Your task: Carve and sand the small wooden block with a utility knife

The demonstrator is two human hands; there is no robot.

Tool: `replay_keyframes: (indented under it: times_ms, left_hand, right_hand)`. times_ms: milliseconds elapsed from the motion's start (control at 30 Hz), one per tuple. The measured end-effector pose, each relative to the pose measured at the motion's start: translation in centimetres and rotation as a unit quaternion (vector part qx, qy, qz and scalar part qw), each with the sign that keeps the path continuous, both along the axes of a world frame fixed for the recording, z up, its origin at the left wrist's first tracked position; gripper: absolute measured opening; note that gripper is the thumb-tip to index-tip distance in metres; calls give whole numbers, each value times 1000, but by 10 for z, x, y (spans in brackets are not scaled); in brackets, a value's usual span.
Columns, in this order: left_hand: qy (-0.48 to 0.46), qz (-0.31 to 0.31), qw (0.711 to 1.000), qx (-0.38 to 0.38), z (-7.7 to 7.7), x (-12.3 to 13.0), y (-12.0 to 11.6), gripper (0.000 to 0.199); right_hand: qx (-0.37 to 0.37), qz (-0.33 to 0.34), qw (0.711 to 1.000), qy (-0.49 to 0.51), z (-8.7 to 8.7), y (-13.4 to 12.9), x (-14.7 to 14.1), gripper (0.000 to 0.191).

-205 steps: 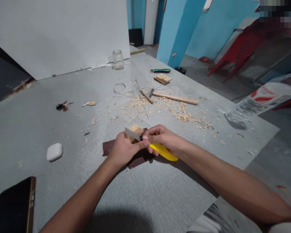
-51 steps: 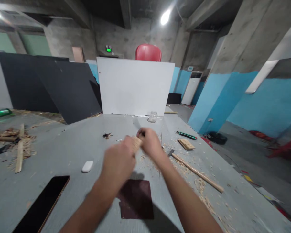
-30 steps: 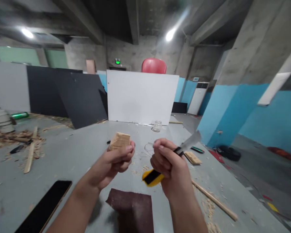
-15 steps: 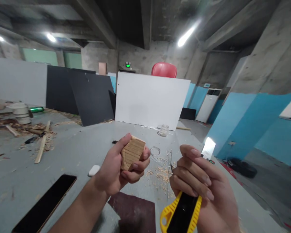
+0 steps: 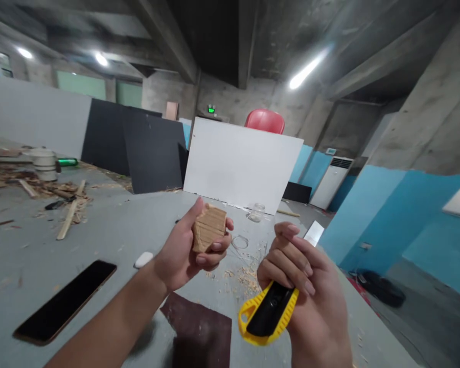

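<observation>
My left hand (image 5: pixel 184 255) is closed around a small wooden block (image 5: pixel 210 228), whose grooved brown face shows between thumb and fingers. To its right, my right hand (image 5: pixel 306 276) grips a yellow and black utility knife (image 5: pixel 270 313). The knife's handle end points down and left, and its wide blade (image 5: pixel 314 233) shows beyond the fingers. Block and knife are apart. Below both hands lies a dark maroon sheet (image 5: pixel 201 332) on the grey surface.
A black phone (image 5: pixel 67 301) and a white case (image 5: pixel 143 259) lie at the left. Wood shavings (image 5: pixel 249 278), a wire ring (image 5: pixel 240 242) and a glass jar (image 5: pixel 256 212) are beyond the hands. A white board (image 5: pixel 241 166) stands behind; wood scraps (image 5: pixel 71 217) lie far left.
The view has tilted and shifted a little. My right hand and the knife are now slightly further left and higher in view. Both hands keep their holds.
</observation>
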State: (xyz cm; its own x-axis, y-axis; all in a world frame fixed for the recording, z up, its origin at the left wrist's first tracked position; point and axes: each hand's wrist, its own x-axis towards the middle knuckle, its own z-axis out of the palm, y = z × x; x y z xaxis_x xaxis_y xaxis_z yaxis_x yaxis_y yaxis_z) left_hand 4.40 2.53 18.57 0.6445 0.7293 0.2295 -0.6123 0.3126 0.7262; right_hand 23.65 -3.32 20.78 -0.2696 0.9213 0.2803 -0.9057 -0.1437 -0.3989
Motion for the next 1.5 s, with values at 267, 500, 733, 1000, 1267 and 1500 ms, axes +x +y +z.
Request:
replay_keyframes:
  times_ms: [267, 500, 733, 1000, 1267, 1500]
  left_hand:
    - [-22, -5, 999, 41, 0, 0, -11, 62]
    - [-54, -15, 998, 32, 5, -2, -19, 53]
    - [-65, -10, 997, 31, 12, -7, -23, 49]
    - [-78, 2, 997, 27, 15, -8, -26, 49]
    - [-78, 2, 997, 25, 17, -12, -27, 51]
    - [-55, -7, 998, 5, 11, -4, -23, 57]
  right_hand:
    - [37, 0, 999, -11, 6, -19, -1, 11]
    - [65, -20, 997, -28, 8, -33, -5, 12]
    - [37, 2, 999, -28, 2, -24, -16, 12]
    - [12, 33, 999, -40, -4, -19, -32, 10]
    - [-39, 54, 997, -26, 0, -31, -43, 32]
    - [-57, 96, 994, -12, -1, -40, -43, 14]
